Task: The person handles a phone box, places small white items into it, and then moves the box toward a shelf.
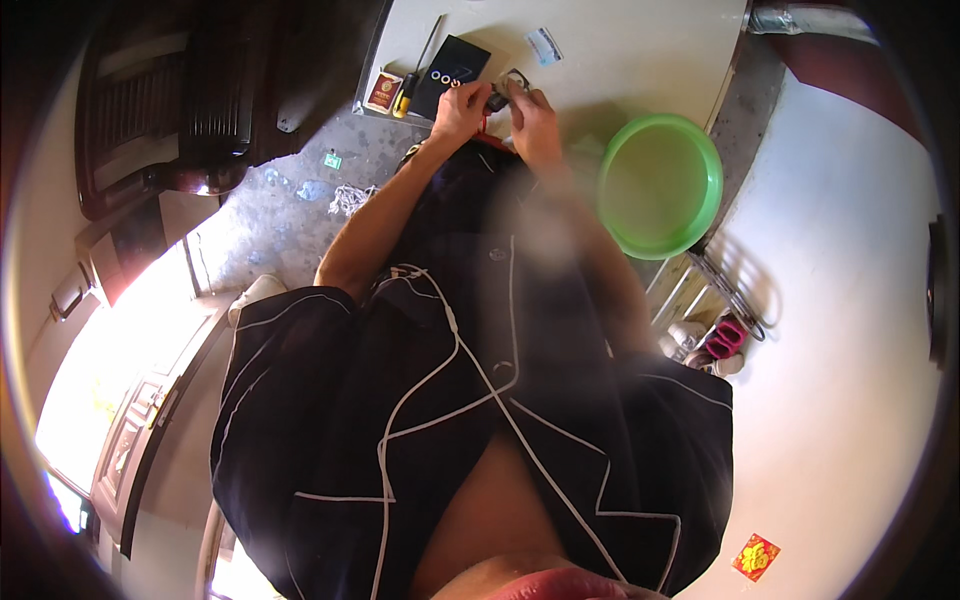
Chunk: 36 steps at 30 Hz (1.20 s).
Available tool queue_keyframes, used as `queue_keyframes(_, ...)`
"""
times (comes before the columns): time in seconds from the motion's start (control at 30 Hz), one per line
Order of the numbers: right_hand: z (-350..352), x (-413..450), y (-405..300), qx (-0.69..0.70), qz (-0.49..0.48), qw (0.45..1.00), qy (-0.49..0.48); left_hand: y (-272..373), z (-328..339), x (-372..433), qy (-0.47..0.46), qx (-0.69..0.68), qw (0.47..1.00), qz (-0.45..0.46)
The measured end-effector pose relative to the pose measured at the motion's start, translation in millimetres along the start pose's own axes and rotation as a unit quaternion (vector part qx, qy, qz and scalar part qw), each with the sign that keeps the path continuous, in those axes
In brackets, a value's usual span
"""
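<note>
My left hand (459,112) and my right hand (534,124) are close together at the near edge of a pale table (637,37). Between their fingers is a small dark and metallic part (496,100), too small to name; the right fingers pinch its light-coloured upper portion. The left fingertips are pinched beside it, over the corner of a black box (459,64) with small light rings (445,78) on it; what they grip cannot be made out. Something red shows below the hands. A yellow-and-black screwdriver (406,94) lies left of the box, beside a red-and-white small box (383,91).
A green plastic basin (660,187) is at the table's right. A small blue-and-white packet (544,46) lies farther back. Dark wooden furniture (217,97) stands left. White cord (351,199) lies on the floor; a rack with shoes (686,337) is at the right.
</note>
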State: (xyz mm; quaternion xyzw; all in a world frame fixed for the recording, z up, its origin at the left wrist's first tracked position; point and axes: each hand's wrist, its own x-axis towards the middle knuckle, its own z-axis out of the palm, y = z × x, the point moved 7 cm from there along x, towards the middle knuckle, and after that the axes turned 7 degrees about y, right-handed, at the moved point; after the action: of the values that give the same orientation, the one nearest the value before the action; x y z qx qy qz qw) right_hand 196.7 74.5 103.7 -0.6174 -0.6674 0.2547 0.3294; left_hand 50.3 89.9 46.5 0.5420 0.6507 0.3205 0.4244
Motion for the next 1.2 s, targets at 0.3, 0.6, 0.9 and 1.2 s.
queue_keyframes(0.3, 0.8, -0.5, -0.4, 0.018, 0.004, 1.000, 0.017, 9.7, -2.1, 0.0, 0.027, -0.020, 0.999, 0.022)
queue_keyframes(0.6, -0.5, -1.2, 18.1, -0.011, 0.025, 0.999, 0.027, 15.9, 4.9, -3.5, -0.002, -0.001, 0.998, 0.055)
queue_keyframes(0.9, -3.7, -7.1, 14.9, 0.048, 0.035, 0.995, 0.080, 7.1, 22.8, -9.0, -0.087, -0.047, 0.995, -0.014)
queue_keyframes(1.2, -5.9, -3.4, 11.7, 0.020, -0.063, 0.997, -0.030, 6.4, 16.7, -16.8, -0.138, -0.104, 0.985, -0.012)
